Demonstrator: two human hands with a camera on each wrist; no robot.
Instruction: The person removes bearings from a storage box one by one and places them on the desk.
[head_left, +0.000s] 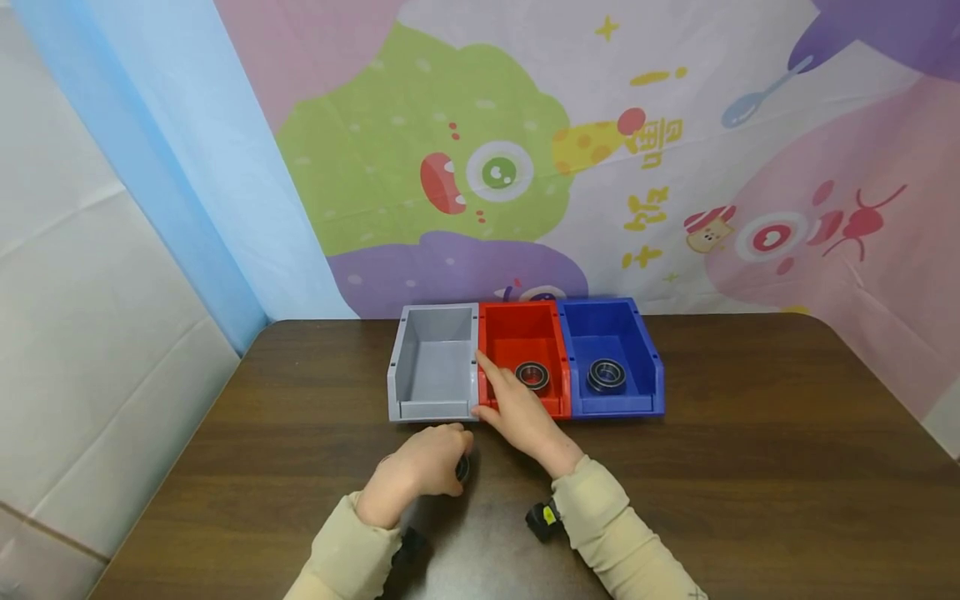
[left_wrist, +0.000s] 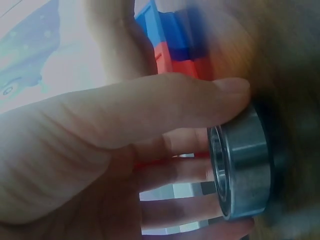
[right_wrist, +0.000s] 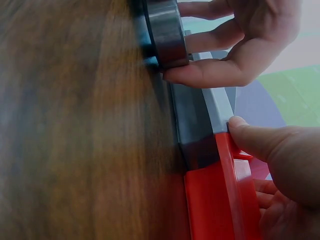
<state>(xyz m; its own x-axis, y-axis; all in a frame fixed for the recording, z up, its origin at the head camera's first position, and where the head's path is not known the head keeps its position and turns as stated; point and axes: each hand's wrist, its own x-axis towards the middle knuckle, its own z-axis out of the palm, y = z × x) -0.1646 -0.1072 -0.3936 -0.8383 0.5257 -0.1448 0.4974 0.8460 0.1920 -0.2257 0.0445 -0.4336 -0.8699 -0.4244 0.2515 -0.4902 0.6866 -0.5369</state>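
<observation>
Clearly, your left grip (head_left: 426, 462) is closed on a metal ring (left_wrist: 250, 172), thumb on one side of its outer band and fingers round the other; the ring is just in front of the grey bin (head_left: 438, 375), low over the worktop (head_left: 720, 433), though you cannot tell whether it touches. It looks like steel, so expect it to be stiff, rather heavy for its size and a little slippery on that polished band; it hardly seems fragile. Best take it by the outer band, as you do now, leaving the hole in the middle free. Your right grip (head_left: 521, 412) holds nothing, its fingers spread, the thumb resting on the front rim where the grey and red (head_left: 521, 317) bins meet. That thumb and the grey bin's front lip are the nearest obstacles. A second ring (head_left: 521, 377) lies in the red bin, and another (head_left: 592, 381), perhaps stacked, in the blue bin (head_left: 600, 315).
</observation>
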